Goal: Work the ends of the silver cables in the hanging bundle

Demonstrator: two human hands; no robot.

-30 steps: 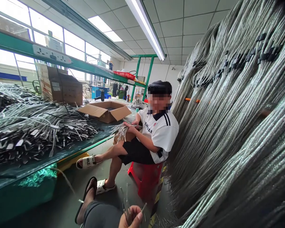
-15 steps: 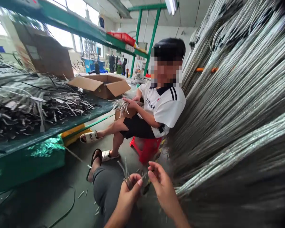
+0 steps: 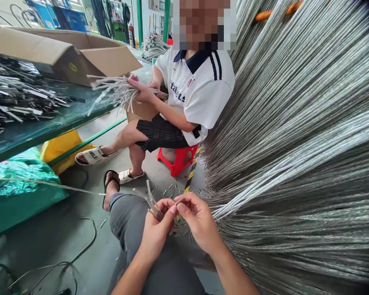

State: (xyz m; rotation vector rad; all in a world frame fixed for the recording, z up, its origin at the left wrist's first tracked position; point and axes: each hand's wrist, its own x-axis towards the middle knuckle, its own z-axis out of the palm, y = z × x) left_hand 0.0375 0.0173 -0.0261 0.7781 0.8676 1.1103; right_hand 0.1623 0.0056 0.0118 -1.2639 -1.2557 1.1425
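Observation:
My left hand [image 3: 158,223] is closed round a few grey cable ends [image 3: 150,200], which stick up past its fingers above my thigh. Thumb and forefinger of my right hand [image 3: 198,217] pinch a thin cable tip against the left fingertips; the two hands nearly touch. To the right hangs a large mass of silvery cables [image 3: 283,106], and a brighter bundle [image 3: 295,159] of them runs down to beside my right hand. What lies inside my left palm is hidden.
A person in a white shirt [image 3: 199,90] sits on a red stool [image 3: 178,159], holding a cable bunch [image 3: 119,92]. At the left, a bench [image 3: 80,110] bears a cardboard box [image 3: 58,53] and piled cables [image 3: 18,94]. Small offcuts and a loose cord [image 3: 92,241] lie on the floor.
The view has tilted down and moved closer. My right hand has moved left to meet the left fingertips, and its fingers have closed in a pinch.

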